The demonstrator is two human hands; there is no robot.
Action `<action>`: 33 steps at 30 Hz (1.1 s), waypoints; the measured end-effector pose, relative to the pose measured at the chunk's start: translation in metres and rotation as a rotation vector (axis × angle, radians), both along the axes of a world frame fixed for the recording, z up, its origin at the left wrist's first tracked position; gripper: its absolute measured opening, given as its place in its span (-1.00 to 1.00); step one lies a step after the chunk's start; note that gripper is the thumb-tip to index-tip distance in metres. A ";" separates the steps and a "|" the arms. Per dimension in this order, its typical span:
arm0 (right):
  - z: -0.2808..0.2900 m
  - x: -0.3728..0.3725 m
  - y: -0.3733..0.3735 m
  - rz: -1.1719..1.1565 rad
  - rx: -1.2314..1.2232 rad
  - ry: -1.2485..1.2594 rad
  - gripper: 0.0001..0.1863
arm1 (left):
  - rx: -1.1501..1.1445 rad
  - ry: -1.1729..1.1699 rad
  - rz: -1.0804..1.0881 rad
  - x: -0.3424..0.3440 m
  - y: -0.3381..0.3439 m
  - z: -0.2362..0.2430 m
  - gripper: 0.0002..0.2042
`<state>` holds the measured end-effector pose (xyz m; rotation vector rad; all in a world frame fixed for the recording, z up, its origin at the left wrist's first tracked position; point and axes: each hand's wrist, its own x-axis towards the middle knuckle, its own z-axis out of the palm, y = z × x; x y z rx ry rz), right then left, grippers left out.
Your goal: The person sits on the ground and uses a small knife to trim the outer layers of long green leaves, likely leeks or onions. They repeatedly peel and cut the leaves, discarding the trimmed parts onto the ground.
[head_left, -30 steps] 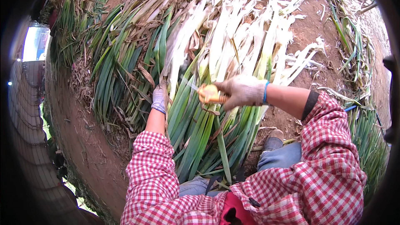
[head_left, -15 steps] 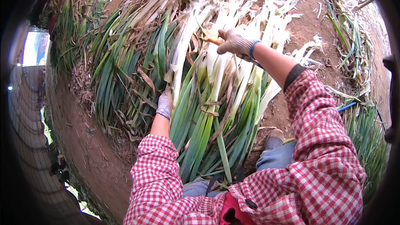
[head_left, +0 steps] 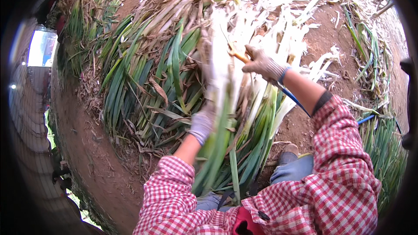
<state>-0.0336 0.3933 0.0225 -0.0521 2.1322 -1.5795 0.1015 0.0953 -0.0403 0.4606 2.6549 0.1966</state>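
My left hand (head_left: 203, 124), in a pale glove, is closed around long green onions (head_left: 220, 78), smeared by motion, with white stalks up and green leaves toward me. My right hand (head_left: 263, 64), in a knitted glove, grips a slim tool with an orange part (head_left: 238, 55) and a thin, blade-like tip above the white stalks. A blue rod-like piece (head_left: 296, 101) juts out behind that wrist; whether it belongs to the tool I cannot tell. Beneath both hands lies a heap of green onions (head_left: 257, 122), peeled white ends pointing away.
More green onions with dry brown leaves (head_left: 126, 78) lie at the left. Another bunch (head_left: 381, 148) rests at the right beside a blue strip (head_left: 365, 119). Brown soil (head_left: 104, 148) shows around the heap. My shoe (head_left: 288, 152) stands close to its right side.
My left hand has moved right and toward me, bringing green onions along. My right hand with the tool has shifted right and slightly nearer, and the blue piece behind its wrist shows more.
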 end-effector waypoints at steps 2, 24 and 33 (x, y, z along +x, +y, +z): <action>0.009 0.028 -0.009 0.123 0.052 0.066 -0.03 | 0.152 -0.163 0.074 0.019 0.048 0.046 -0.59; 0.090 0.079 -0.059 0.169 0.585 -0.043 -0.03 | -0.453 0.049 0.714 -0.201 -0.358 0.079 0.37; 0.137 0.101 -0.081 0.121 0.742 -0.095 -0.01 | -0.263 0.169 0.538 -0.165 -0.334 0.105 -0.32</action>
